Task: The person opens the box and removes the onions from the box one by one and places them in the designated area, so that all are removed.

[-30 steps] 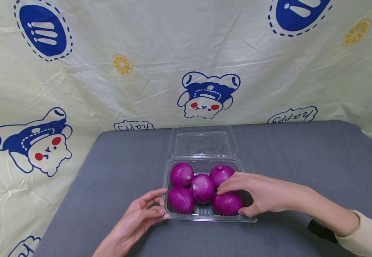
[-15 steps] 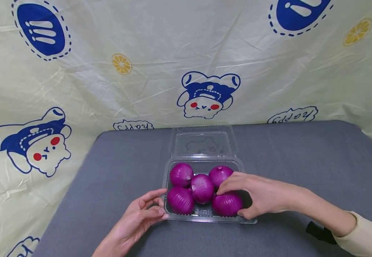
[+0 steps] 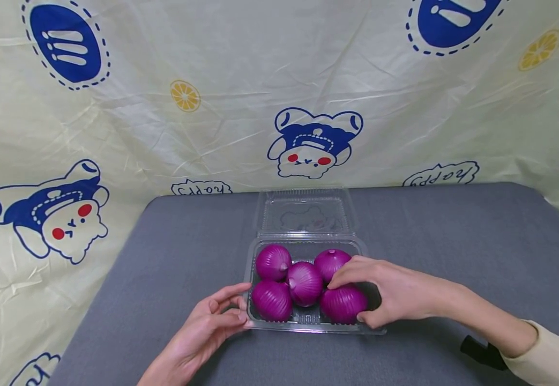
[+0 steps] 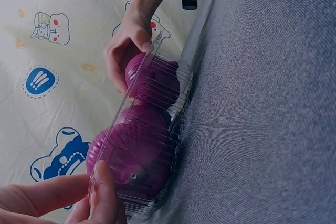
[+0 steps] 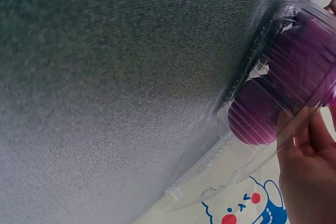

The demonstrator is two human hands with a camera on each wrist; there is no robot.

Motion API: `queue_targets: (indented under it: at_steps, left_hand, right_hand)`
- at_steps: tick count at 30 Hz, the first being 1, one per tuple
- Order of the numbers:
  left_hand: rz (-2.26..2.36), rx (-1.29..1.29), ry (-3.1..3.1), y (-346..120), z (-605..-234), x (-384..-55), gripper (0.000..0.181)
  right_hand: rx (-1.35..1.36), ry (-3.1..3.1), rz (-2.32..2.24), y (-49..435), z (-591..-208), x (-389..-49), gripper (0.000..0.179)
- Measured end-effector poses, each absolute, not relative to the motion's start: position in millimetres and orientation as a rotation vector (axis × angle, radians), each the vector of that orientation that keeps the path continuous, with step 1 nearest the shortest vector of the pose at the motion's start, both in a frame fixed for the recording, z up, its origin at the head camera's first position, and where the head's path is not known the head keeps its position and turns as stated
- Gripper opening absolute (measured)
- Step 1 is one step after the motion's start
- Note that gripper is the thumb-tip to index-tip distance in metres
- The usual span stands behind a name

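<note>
Several purple-red onions [image 3: 304, 283] sit in a clear plastic clamshell container [image 3: 308, 326], whose lid [image 3: 305, 212] lies folded back behind it. My left hand [image 3: 211, 321] pinches the container's left rim by the front corner; the left wrist view shows the thumb [image 4: 103, 187] on that rim. Over the right side of the container, my right hand [image 3: 390, 292] grips the front-right onion [image 3: 343, 304], thumb at its near right side and fingers at its far side. That onion is inside the container, beside the middle one. In the right wrist view, fingers [image 5: 302, 129] show partly through the clear wall.
A grey cloth-covered table [image 3: 187, 246] carries the container. Behind it hangs a pale printed curtain [image 3: 231, 59] with cartoon figures and orange slices. A black device [image 3: 482, 352] is under the right wrist, by the beige sleeve.
The front-right onion has shifted very slightly to the right with my right hand on it. My left hand keeps its place on the rim, and the container stays put.
</note>
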State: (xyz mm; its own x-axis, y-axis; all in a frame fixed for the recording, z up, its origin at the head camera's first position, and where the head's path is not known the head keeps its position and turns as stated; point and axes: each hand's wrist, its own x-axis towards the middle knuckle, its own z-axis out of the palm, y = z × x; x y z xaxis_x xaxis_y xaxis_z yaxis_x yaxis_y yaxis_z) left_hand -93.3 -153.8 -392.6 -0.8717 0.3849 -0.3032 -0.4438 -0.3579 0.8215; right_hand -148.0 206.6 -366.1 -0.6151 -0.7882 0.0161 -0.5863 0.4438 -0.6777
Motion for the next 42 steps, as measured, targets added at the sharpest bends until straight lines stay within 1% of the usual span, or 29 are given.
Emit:
queue_targets:
  at_steps: [12,20,29,37,42]
  left_hand:
    - [2.213,-0.123,1.406,-153,-390,-93,0.063]
    - [2.209,-0.122,1.415,-152,-390,-93,0.063]
    - [2.212,-0.109,1.421,-153,-391,-92,0.063]
    - [2.213,-0.095,1.410,-153,-392,-92,0.063]
    - [2.221,-0.088,1.403,-153,-392,-92,0.062]
  right_hand:
    - [-0.971,2.448,-1.124,214,-363,-143,0.053]
    - [-0.957,2.426,-1.275,220,-363,-143,0.047]
    - [-0.937,2.466,-1.432,228,-364,-143,0.046]
    - [-0.926,2.612,-1.464,236,-364,-142,0.044]
    - [-0.874,2.553,-1.554,241,-364,-143,0.043]
